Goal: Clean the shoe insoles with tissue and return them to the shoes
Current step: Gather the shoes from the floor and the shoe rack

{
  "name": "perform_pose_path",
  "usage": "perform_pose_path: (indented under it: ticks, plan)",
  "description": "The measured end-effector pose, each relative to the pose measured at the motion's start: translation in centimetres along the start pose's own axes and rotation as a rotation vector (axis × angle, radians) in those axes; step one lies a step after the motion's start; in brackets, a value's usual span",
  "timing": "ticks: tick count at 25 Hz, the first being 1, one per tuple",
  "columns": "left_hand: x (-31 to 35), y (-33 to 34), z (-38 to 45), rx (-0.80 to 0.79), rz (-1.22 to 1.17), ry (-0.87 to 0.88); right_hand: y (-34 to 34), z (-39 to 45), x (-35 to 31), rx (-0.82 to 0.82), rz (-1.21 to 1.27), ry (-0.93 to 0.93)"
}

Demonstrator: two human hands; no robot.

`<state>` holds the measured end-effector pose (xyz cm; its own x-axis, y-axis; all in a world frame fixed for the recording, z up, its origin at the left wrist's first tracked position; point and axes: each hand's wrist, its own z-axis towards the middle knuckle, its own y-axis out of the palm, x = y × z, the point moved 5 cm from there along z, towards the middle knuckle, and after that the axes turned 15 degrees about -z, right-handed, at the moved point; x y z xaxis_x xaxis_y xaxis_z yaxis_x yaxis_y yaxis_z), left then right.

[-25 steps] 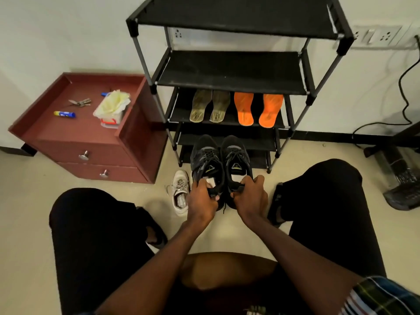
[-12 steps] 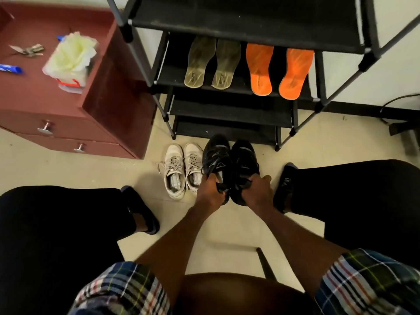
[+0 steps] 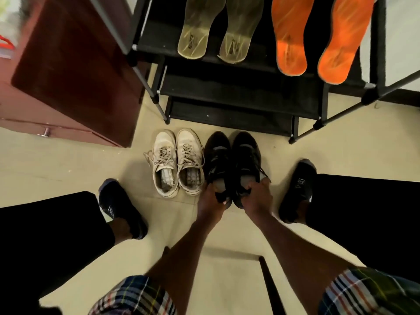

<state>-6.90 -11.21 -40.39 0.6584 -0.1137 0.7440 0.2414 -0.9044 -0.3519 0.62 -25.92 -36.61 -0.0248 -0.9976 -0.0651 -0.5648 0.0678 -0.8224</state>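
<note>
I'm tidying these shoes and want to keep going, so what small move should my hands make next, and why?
Probably let go of the black lace-up sneakers: the left hand and right hand grip their heels, and the pair stands on the cream tiled floor beside the white lace-up sneakers.

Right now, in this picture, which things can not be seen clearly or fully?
Head view only:
- Heels of the black lace-up shoes: covered by the left hand and right hand.
- Toes of the orange foam insoles and olive-green insoles: cut off by the top edge.
- Top of the dark red wooden cabinet: blurred and cut off at the left corner.
</note>
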Motion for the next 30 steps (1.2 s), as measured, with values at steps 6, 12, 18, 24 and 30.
perform_pose_path:
  ticks: [6, 12, 18, 24, 30]
  plan:
    - [-2.6, -2.3, 1.9, 0.084, 0.109, -0.039, 2.5, 1.0, -3.8, -0.025, 0.031, -0.103]
    - [-3.6, -2.4, 2.3, -0.068, 0.26, -0.017, 4.1, 1.4, -4.1, -0.112, -0.028, -0.096]
    - [-2.8, -3.2, 2.4, -0.162, 0.284, -0.027, 0.8, 1.2, -4.3, -0.209, -0.196, -0.102]
    - [4.5, -5.4, 1.1, -0.042, 0.298, 0.09, -4.3, -0.3, -5.8, -0.123, -0.253, -0.184]
    - [17.3, -10.4, -2.3, 0.212, 0.298, 0.454, -15.4, -3.7, -7.6, 0.167, -0.11, -0.306]
